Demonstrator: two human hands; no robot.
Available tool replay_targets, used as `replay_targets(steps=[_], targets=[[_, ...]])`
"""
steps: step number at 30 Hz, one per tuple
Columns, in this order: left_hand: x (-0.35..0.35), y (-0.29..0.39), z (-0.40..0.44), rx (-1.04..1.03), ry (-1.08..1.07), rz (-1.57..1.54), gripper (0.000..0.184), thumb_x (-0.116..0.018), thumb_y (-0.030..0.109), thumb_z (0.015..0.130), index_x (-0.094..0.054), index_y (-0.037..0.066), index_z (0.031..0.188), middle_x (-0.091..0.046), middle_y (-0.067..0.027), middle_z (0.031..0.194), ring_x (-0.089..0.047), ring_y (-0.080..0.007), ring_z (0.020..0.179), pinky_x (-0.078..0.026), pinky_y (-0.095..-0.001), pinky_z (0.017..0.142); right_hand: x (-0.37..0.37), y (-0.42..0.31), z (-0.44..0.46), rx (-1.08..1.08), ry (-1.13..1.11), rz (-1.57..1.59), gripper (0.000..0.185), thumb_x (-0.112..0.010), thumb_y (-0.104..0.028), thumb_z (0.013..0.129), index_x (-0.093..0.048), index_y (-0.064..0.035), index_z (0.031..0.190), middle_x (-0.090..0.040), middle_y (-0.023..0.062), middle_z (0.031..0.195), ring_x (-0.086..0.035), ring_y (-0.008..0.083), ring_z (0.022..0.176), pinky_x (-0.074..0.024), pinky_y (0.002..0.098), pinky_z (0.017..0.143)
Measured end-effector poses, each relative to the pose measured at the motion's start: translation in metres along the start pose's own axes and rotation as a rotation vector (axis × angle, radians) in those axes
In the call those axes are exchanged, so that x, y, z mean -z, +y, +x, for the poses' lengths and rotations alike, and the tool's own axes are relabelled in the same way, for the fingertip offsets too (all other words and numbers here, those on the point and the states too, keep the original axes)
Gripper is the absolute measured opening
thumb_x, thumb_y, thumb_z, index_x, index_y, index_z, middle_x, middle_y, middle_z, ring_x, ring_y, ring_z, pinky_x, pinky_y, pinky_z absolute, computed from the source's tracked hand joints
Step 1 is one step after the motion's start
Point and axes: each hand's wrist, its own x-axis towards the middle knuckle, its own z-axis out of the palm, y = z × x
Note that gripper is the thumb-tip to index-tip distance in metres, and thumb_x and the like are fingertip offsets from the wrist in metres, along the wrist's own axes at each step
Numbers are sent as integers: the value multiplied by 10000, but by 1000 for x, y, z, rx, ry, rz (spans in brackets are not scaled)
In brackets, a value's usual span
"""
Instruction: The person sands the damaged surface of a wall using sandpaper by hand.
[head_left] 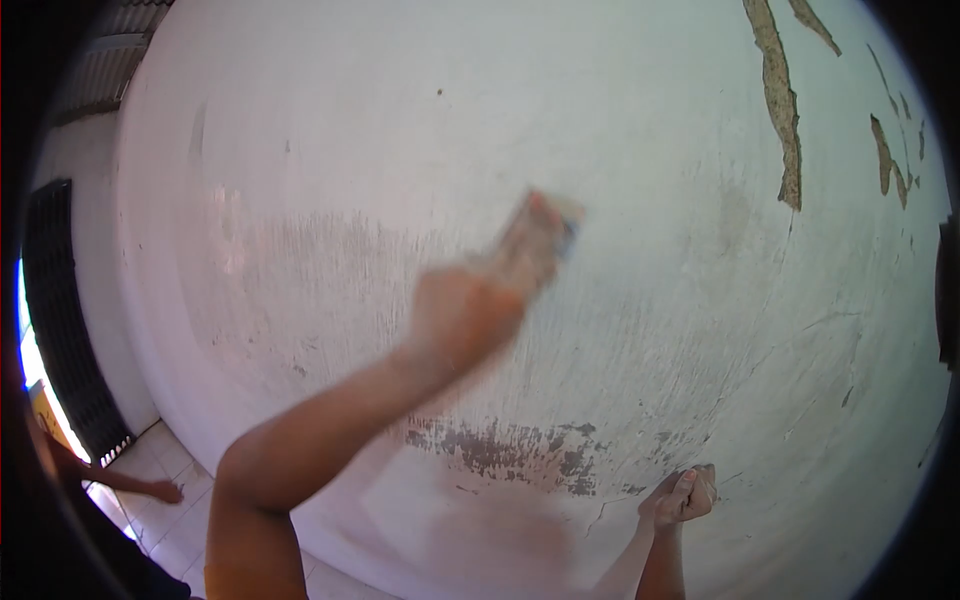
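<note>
Head view: left hand (465, 312), fingers gripping blurred tool (535, 232), seemingly angled for wall (620, 110) contact; right hand (685, 494), fingers curled.

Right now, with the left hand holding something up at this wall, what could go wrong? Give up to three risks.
1. The left hand and its piece are blurred; if the stroke is fast, the grip might slip.
2. The dark patch has ragged edges, which might flake further if rubbed.
3. Another person's hand shows at lower left; a wide backswing of the left elbow could perhaps bump them.
</note>
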Motion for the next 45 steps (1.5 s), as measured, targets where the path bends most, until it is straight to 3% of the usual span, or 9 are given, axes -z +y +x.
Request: replay_targets(steps=[3,12,17,21,30,33,37,41,45], targets=[[13,-64,71,343,-48,62,426,-483,98,884,-495,111,1310,-655,-132,642,-656,-224,563,-512,-374,471,4,6,-6,-6,-27,-16,430,-465,-106,914,-310,-24,521,-305,68,496,-278,209,490,-195,364,494],[5,-44,4,120,108,6,414,-601,279,897,-549,171,1293,-692,-129,815,-574,-170,429,-484,-298,436,-2,5,-14,-36,32,-92,460,-463,-139,943,-297,-21,531,-296,63,503,-286,199,502,-202,357,490],[18,-86,82,426,190,135,367,-490,286,955,-566,76,1246,-656,-153,682,-653,-286,587,-512,-413,563,-6,-6,-10,-60,75,-97,452,-469,-116,940,-309,-4,532,-305,69,500,-297,200,500,-205,357,482],[11,-44,-15,178,101,88,409,-602,205,897,-550,122,1294,-571,-74,1271,-616,-114,482,-456,-221,415,-2,6,-16,-68,66,-103,444,-474,-99,934,-318,1,531,-314,74,498,-301,200,500,-206,353,478],[68,-46,-42,18,-103,-458,333,-563,117,897,-604,97,1228,-610,-80,1224,-655,-103,559,-470,-221,426,-5,-1,-13,-145,81,-167,425,-474,-99,933,-333,7,546,-302,57,516,-306,167,514,-200,346,468],[65,-29,-102,225,-176,-1016,312,-521,162,934,-613,170,1233,-623,-108,1192,-560,-84,463,-417,-235,364,-14,-59,3,-520,136,50,416,-476,-142,934,-352,-9,560,-331,34,536,-323,128,539,-218,333,472],[79,31,-197,971,-458,-1604,409,-472,338,987,-605,20,1206,-538,2,575,-454,-82,427,-372,-262,411,-28,-172,-1,-542,-284,346,412,-513,-401,909,-475,-18,760,-465,57,693,-431,146,651,-331,313,573],[61,99,-262,1515,-216,-2338,477,-524,352,955,-536,-30,1242,-583,-77,676,-551,-167,547,-446,-280,535,-37,-236,-27,-590,-511,484,438,-506,-396,937,-517,13,1094,-580,131,1001,-546,180,886,-440,316,787],[77,124,-259,1433,-169,-2013,289,-512,290,970,-585,55,819,-545,6,797,-545,-107,688,-452,-223,611,-38,-237,-67,-794,-347,585,419,-473,-312,976,-475,38,1207,-601,148,1122,-572,196,998,-441,329,895]])
